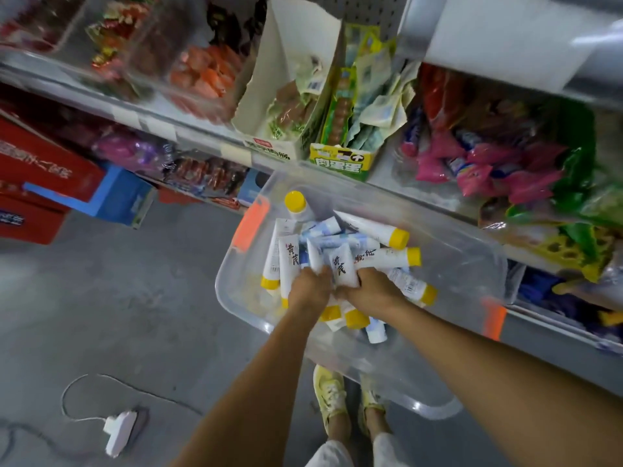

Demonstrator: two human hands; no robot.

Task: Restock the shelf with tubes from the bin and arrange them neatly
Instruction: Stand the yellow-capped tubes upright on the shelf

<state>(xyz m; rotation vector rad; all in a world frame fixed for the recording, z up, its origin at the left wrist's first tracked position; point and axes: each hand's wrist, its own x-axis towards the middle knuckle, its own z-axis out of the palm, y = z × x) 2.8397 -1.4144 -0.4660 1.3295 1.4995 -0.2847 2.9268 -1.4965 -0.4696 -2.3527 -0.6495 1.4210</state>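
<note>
A clear plastic bin (pixel 448 261) with orange latches sits below the shelf edge, holding several white tubes (pixel 377 227) with yellow caps and a few white-and-blue ones. Both my hands are inside the bin, side by side. My left hand (pixel 310 286) grips a bunch of upright white tubes (pixel 290 264). My right hand (pixel 372 286) holds another white tube (pixel 342 266) with black lettering. My fingers are mostly hidden behind the tubes.
The metal shelf (pixel 202 129) above the bin carries snack packs, an open white carton (pixel 286 79) and a green-yellow carton (pixel 340 160). Pink and green bags (pixel 488 170) fill the right side. Red boxes (pixel 43 176) stand at left. A white power strip (pixel 119 431) lies on the grey floor.
</note>
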